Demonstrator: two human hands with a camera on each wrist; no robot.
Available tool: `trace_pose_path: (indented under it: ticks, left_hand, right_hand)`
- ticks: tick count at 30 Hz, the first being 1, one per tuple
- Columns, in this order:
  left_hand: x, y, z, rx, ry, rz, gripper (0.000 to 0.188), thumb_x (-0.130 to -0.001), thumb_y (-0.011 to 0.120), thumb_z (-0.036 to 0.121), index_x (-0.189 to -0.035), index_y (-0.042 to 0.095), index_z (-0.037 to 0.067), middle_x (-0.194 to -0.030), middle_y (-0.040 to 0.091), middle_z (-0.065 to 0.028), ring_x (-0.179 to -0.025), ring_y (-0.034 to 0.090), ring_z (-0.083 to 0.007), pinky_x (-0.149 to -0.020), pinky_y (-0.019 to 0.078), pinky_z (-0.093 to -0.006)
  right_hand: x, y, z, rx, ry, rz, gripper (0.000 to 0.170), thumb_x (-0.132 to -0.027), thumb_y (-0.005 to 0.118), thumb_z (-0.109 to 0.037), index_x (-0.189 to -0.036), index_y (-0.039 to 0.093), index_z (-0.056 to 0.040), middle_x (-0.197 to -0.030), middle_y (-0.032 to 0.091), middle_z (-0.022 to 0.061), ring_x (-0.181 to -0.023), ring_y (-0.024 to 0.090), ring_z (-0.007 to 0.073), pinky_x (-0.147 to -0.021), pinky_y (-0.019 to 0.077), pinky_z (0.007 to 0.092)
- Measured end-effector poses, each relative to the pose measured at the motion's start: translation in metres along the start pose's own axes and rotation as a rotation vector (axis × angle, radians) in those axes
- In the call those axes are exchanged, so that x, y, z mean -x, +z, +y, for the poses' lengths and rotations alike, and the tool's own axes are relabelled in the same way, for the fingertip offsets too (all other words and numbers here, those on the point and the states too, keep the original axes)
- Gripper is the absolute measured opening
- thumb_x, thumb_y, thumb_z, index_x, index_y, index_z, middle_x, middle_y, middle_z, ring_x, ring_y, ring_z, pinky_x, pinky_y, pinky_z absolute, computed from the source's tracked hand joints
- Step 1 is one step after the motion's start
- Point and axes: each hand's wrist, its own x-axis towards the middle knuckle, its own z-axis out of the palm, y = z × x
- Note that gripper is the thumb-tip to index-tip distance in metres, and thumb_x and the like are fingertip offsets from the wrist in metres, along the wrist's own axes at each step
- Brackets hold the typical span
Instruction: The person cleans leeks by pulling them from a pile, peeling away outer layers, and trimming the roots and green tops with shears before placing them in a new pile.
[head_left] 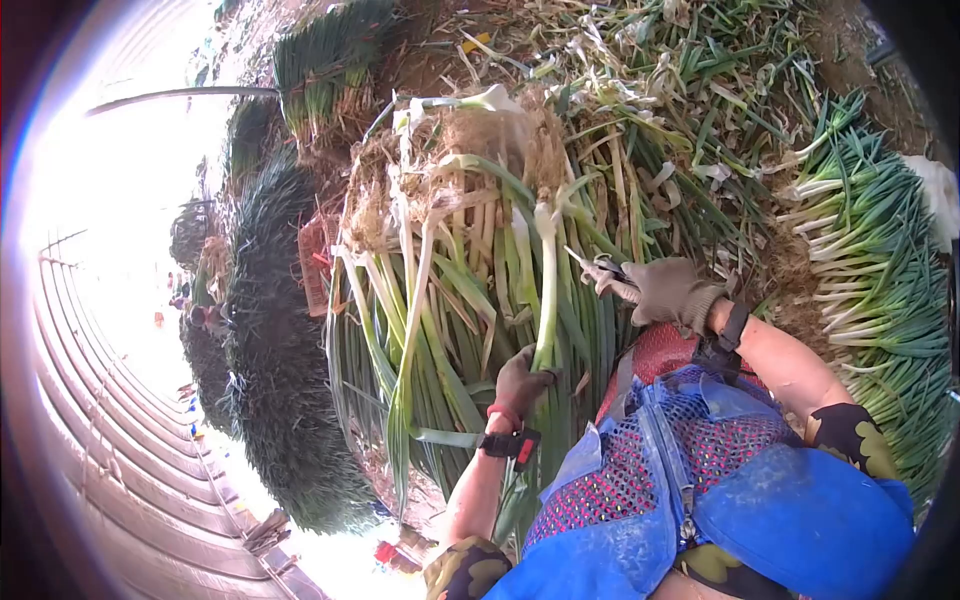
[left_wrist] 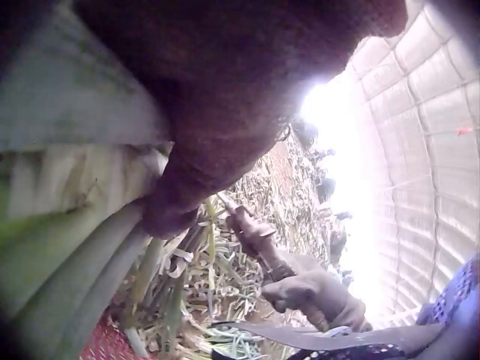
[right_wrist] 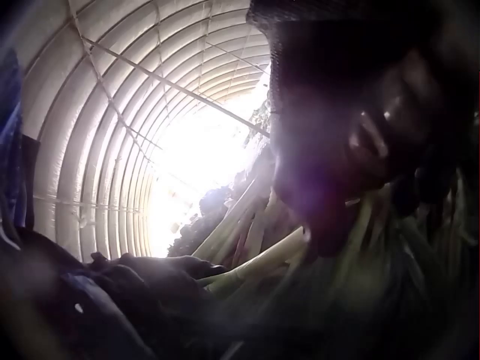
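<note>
My gloved left hand (head_left: 520, 385) grips a thick green onion (head_left: 547, 290) by its green upper stalk, the root end pointing away from me. It lies over a large heap of green onions (head_left: 450, 350) with brown roots at the far side. To the right, my gloved right hand (head_left: 665, 292) holds a small pointed metal tool (head_left: 576, 260), its tip toward the held onion and a short way from it. The rest of that tool is hidden by the fingers. Close up in the left wrist view, the left hand (left_wrist: 225, 97) is dark and blurred.
Cleaned green onions (head_left: 850, 270) lie in a long row at the right. Trimmed leaves and peelings (head_left: 690, 90) cover the ground at the back. Tall dark-green bundles (head_left: 280, 370) stand at the left, under a curved ribbed roof (head_left: 130, 430). Red netting (head_left: 660, 355) lies by my lap.
</note>
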Motion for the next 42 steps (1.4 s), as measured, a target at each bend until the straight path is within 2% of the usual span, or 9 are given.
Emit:
trace_pose_path:
  ticks: [6, 9, 16, 20, 30, 33, 34, 37, 42]
  left_hand:
    - [0.031, -0.010, -0.014, 0.472, -0.042, -0.197, 0.050, -0.084, 0.070, 0.002, -0.131, 0.054, -0.005, -0.107, 0.067, -0.0049, -0.092, 0.064, -0.0133, -0.083, 0.0515, -0.0279]
    - [0.036, -0.020, -0.020, 0.565, -0.103, -0.213, 0.052, -0.085, 0.073, 0.005, -0.132, 0.054, -0.004, -0.107, 0.067, -0.0045, -0.093, 0.064, -0.0133, -0.083, 0.0522, -0.0288]
    - [0.041, -0.034, -0.024, 0.636, -0.119, -0.241, 0.051, -0.085, 0.074, 0.007, -0.131, 0.055, -0.002, -0.106, 0.066, -0.0037, -0.088, 0.064, -0.0129, -0.081, 0.0526, -0.0287]
    - [0.039, -0.040, -0.031, 0.652, -0.091, -0.281, 0.049, -0.087, 0.072, 0.006, -0.131, 0.054, -0.001, -0.106, 0.066, -0.0032, -0.088, 0.064, -0.0122, -0.080, 0.0529, -0.0280]
    - [0.043, -0.053, -0.018, 0.743, -0.048, -0.340, 0.048, -0.086, 0.071, 0.007, -0.131, 0.055, 0.000, -0.108, 0.066, -0.0018, -0.089, 0.064, -0.0116, -0.079, 0.0532, -0.0270]
    - [0.038, -0.067, -0.008, 0.697, 0.051, -0.266, 0.051, -0.083, 0.071, 0.005, -0.131, 0.056, 0.001, -0.107, 0.065, -0.0008, -0.088, 0.063, -0.0110, -0.080, 0.0514, -0.0260]
    - [0.041, -0.074, 0.003, 0.691, 0.063, -0.220, 0.053, -0.080, 0.069, 0.003, -0.132, 0.056, 0.000, -0.105, 0.065, 0.0000, -0.087, 0.061, -0.0104, -0.081, 0.0500, -0.0257]
    - [0.030, -0.110, 0.028, 0.643, 0.220, -0.103, 0.058, -0.079, 0.065, 0.001, -0.135, 0.051, -0.004, -0.104, 0.065, -0.0040, -0.084, 0.063, -0.0128, -0.077, 0.0511, -0.0247]
    - [0.036, -0.193, 0.056, 0.582, 0.420, 0.082, 0.059, -0.078, 0.058, 0.001, -0.136, 0.048, -0.004, -0.104, 0.067, -0.0083, -0.086, 0.066, -0.0152, -0.077, 0.0532, -0.0270]
  right_hand:
    - [0.000, 0.003, -0.024, -0.035, -0.021, -0.024, 0.067, -0.062, 0.080, -0.037, -0.120, 0.060, -0.0098, -0.089, 0.070, 0.0176, -0.085, 0.069, 0.0391, -0.077, 0.0532, 0.0493]
    - [0.016, 0.004, -0.044, 0.081, -0.050, -0.044, 0.051, -0.067, 0.076, -0.034, -0.109, 0.062, -0.0085, -0.088, 0.071, 0.0185, -0.084, 0.070, 0.0380, -0.075, 0.0542, 0.0489]
    - [-0.020, 0.032, -0.056, 0.011, -0.017, 0.097, 0.055, -0.063, 0.078, -0.033, -0.109, 0.060, -0.0075, -0.085, 0.070, 0.0167, -0.082, 0.069, 0.0390, -0.072, 0.0540, 0.0500]
    - [-0.054, 0.032, -0.058, 0.030, -0.021, 0.261, 0.042, -0.075, 0.073, -0.038, -0.101, 0.064, -0.0065, -0.082, 0.069, 0.0188, -0.080, 0.068, 0.0401, -0.071, 0.0533, 0.0514]
    - [-0.060, 0.024, -0.059, 0.020, -0.019, 0.261, 0.039, -0.083, 0.066, -0.042, -0.102, 0.064, -0.0076, -0.084, 0.069, 0.0189, -0.077, 0.066, 0.0408, -0.068, 0.0509, 0.0514]
    - [-0.049, 0.010, -0.061, -0.133, 0.003, 0.375, 0.040, -0.078, 0.069, -0.037, -0.108, 0.064, -0.0110, -0.082, 0.069, 0.0162, -0.077, 0.066, 0.0391, -0.067, 0.0505, 0.0502]
    - [-0.034, -0.009, -0.063, -0.150, 0.041, 0.034, 0.045, -0.074, 0.071, -0.036, -0.114, 0.063, -0.0151, -0.081, 0.068, 0.0122, -0.077, 0.067, 0.0366, -0.067, 0.0502, 0.0486]
    - [-0.016, 0.002, -0.050, -0.133, -0.213, 0.004, 0.052, -0.071, 0.073, -0.033, -0.119, 0.061, -0.0168, -0.082, 0.068, 0.0101, -0.075, 0.067, 0.0343, -0.067, 0.0506, 0.0472]
    - [0.009, 0.008, -0.034, 0.015, 0.102, 0.034, 0.053, -0.063, 0.076, -0.036, -0.109, 0.063, -0.0125, -0.091, 0.070, 0.0168, -0.086, 0.069, 0.0376, -0.073, 0.0525, 0.0492]
